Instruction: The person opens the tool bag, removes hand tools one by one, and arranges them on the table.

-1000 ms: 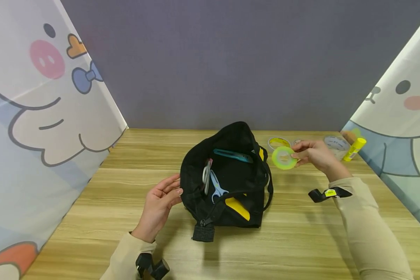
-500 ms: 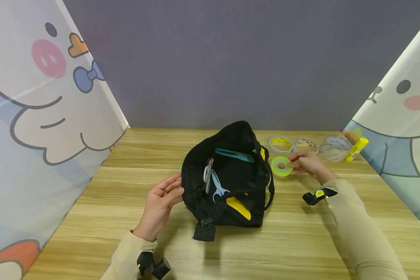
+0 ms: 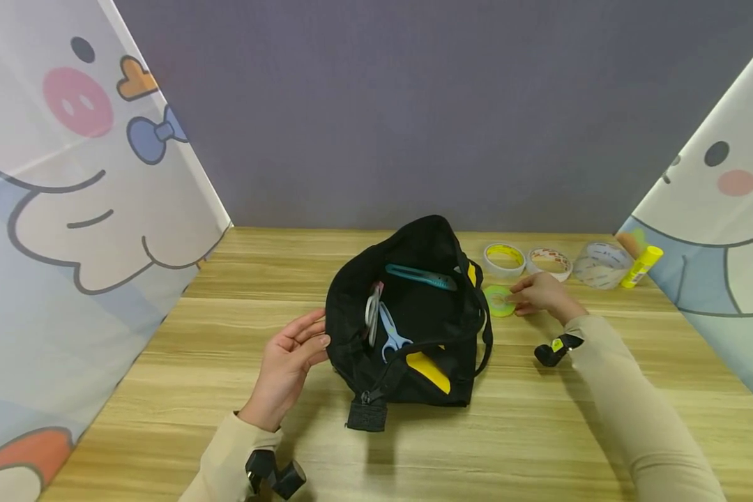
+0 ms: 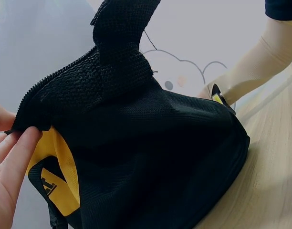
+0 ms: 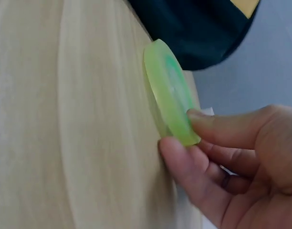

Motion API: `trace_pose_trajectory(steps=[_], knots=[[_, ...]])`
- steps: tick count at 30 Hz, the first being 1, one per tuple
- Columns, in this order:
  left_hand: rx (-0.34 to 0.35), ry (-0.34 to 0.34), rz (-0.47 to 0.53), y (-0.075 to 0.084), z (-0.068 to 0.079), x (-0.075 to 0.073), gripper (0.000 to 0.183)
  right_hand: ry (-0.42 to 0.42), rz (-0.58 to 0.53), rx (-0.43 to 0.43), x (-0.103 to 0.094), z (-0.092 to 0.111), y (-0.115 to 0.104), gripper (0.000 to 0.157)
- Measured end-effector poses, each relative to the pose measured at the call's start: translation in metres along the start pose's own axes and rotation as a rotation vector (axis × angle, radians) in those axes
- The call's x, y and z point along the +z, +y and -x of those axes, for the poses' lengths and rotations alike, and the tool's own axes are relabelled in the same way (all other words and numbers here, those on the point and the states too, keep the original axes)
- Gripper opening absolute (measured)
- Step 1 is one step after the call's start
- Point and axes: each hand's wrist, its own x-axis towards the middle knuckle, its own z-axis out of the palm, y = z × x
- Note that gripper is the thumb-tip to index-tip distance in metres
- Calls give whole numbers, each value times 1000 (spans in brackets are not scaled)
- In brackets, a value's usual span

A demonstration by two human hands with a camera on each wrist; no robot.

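Note:
A black zip bag [image 3: 341,300] lies on the table with its mouth spread wide. My left hand [image 3: 280,366] pinches the left edge of that mouth between thumb and fingers. In the left wrist view, the fingertips [image 4: 31,136] sit at the zipper edge. To the right of the bag, my right hand [image 3: 546,296] pinches a yellow-green roll of tape [image 5: 158,90] at its rim, thumb on one face and fingers on the other. The roll is close over the tabletop, tilted. Inside the bag are a teal utility knife [image 3: 421,277], light-blue scissors [image 3: 391,335] and a white-edged item [image 3: 371,314].
Behind my right hand stand a clear tape roll with yellow inside [image 3: 488,259], a white-and-red tape roll [image 3: 549,254], a wide clear packing tape roll [image 3: 599,272] and a yellow glue stick [image 3: 642,266]. A grey panel [image 3: 414,125] closes off the table's back.
My right hand, still pinching the green tape roll, has moved slightly left and down toward the table beside the bag. The left hand and the bag have barely shifted.

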Motion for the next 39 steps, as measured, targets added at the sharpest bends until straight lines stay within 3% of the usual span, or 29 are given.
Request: trace_pose_trajectory(steps=[10, 19, 25, 29, 39], knots=[[22, -37, 24, 0, -2, 1, 45, 4, 113, 6, -3, 3, -8, 35], [11, -43, 6, 0, -3, 1, 44, 61, 103, -104, -17, 20, -29, 45], [19, -46, 13, 0, -3, 1, 44, 95, 46, -158, -19, 28, -61, 43], [28, -49, 17, 0, -2, 0, 44, 101, 65, -215, -15, 34, -89, 41], [32, -48, 15, -1, 1, -2, 45, 29, 53, -387, 18, 44, -154, 35]])
